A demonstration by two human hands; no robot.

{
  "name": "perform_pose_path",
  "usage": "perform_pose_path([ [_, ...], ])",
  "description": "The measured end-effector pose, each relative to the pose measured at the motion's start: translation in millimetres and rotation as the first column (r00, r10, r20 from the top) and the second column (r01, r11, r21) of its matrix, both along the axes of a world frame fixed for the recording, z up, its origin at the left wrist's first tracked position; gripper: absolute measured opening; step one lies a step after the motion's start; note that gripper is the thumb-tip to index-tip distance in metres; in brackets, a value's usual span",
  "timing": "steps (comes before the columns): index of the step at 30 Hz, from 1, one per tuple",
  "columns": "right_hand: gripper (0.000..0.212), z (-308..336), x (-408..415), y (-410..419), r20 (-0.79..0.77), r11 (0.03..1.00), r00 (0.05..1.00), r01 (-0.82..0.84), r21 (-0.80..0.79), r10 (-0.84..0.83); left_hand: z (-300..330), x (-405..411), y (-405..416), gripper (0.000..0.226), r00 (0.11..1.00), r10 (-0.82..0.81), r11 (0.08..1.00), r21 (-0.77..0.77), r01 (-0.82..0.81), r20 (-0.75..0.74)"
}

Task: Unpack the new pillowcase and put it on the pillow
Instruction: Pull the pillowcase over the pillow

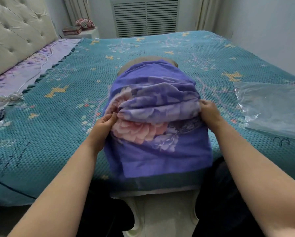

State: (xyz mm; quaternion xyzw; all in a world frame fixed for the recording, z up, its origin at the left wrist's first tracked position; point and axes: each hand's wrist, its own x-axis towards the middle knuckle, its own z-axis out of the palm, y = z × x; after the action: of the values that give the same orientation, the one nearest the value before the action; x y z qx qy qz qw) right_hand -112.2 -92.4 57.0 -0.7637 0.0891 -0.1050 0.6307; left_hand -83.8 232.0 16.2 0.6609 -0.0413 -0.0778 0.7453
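A purple floral pillowcase (153, 117) is lying bunched over a pillow (153, 59) in the middle of the bed (66, 93), near its near edge; only the pillow's far end is showing beyond the fabric. The left hand (105, 122) is pinching the gathered cloth on the left side, and the right hand (210, 113) is grasping it on the right, fingers curled into the folds. An empty clear plastic bag (270, 108) is lying flat on the teal bedspread to the right. A tufted headboard (15, 35) is standing at the far left.
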Motion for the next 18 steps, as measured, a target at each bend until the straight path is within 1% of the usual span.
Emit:
perform_pose_path([
  [1,0.029,-2,1,-5,0.037,0.996,0.998,0.061,-0.071,-0.058,3,4,-2,0.026,1.0,-0.015,0.999,0.036,0.015,0.02],
  [2,0.034,-3,-3,-8,0.065,0.993,0.995,0.075,-0.096,-0.069,6,7,-3,0.025,0.998,-0.03,0.996,0.08,0.027,0.048],
  [3,0.033,-4,-12,-6,0.086,0.995,0.995,0.054,-0.078,-0.048,9,7,-4,0.028,0.996,-0.043,0.991,0.128,0.033,0.077],
  [4,0.027,-9,-18,-6,0.116,0.998,0.993,0.023,-0.062,-0.016,11,6,-5,0.032,0.993,-0.053,0.986,0.165,0.035,0.105],
  [5,0.024,-12,-25,-5,0.144,0.999,0.989,-0.023,-0.023,0.026,11,4,-5,0.036,0.99,-0.062,0.983,0.179,0.039,0.127],
  [7,0.033,-20,-34,-6,0.227,0.995,0.971,-0.089,0.043,0.077,10,-1,-5,0.045,0.982,-0.091,0.988,0.137,0.069,0.167],
  [8,0.039,-21,-36,-6,0.282,0.991,0.957,-0.094,0.091,0.065,8,-2,-5,0.051,0.978,-0.102,0.992,0.096,0.086,0.182],
  [10,0.043,-16,-41,-1,0.357,0.962,0.934,-0.077,0.261,-0.022,7,-5,-6,0.055,0.976,-0.105,0.994,0.016,0.104,0.192],
  [11,0.045,-14,-46,3,0.374,0.96,0.926,-0.06,0.272,-0.049,7,-7,-8,0.057,0.976,-0.104,0.994,-0.01,0.108,0.193],
  [12,0.05,-13,-52,8,0.401,0.978,0.915,-0.052,0.204,-0.035,7,-8,-10,0.058,0.976,-0.104,0.994,-0.022,0.11,0.19],
  [13,0.059,-14,-57,11,0.423,0.999,0.906,-0.029,0.014,0.02,7,-9,-11,0.059,0.977,-0.102,0.994,-0.023,0.108,0.186],
  [14,0.071,-18,-61,13,0.421,0.967,0.901,0.007,-0.255,0.104,7,-10,-12,0.059,0.978,-0.096,0.995,-0.009,0.1,0.186],
  [15,0.083,-22,-62,11,0.376,0.848,0.911,0.056,-0.526,0.173,6,-11,-15,0.057,0.978,-0.083,0.997,0.021,0.08,0.191],
  [16,0.09,-26,-58,5,0.312,0.683,0.933,0.11,-0.722,0.18,5,-11,-17,0.053,0.977,-0.056,0.996,0.077,0.041,0.204],
  [17,0.09,-25,-54,1,0.251,0.549,0.961,0.149,-0.823,0.116,3,-11,-21,0.047,0.971,-0.023,0.99,0.141,-0.011,0.236],
  [18,0.081,-24,-49,-2,0.222,0.482,0.975,0.191,-0.855,0.007,2,-10,-25,0.039,0.96,0.012,0.977,0.202,-0.071,0.28],
])
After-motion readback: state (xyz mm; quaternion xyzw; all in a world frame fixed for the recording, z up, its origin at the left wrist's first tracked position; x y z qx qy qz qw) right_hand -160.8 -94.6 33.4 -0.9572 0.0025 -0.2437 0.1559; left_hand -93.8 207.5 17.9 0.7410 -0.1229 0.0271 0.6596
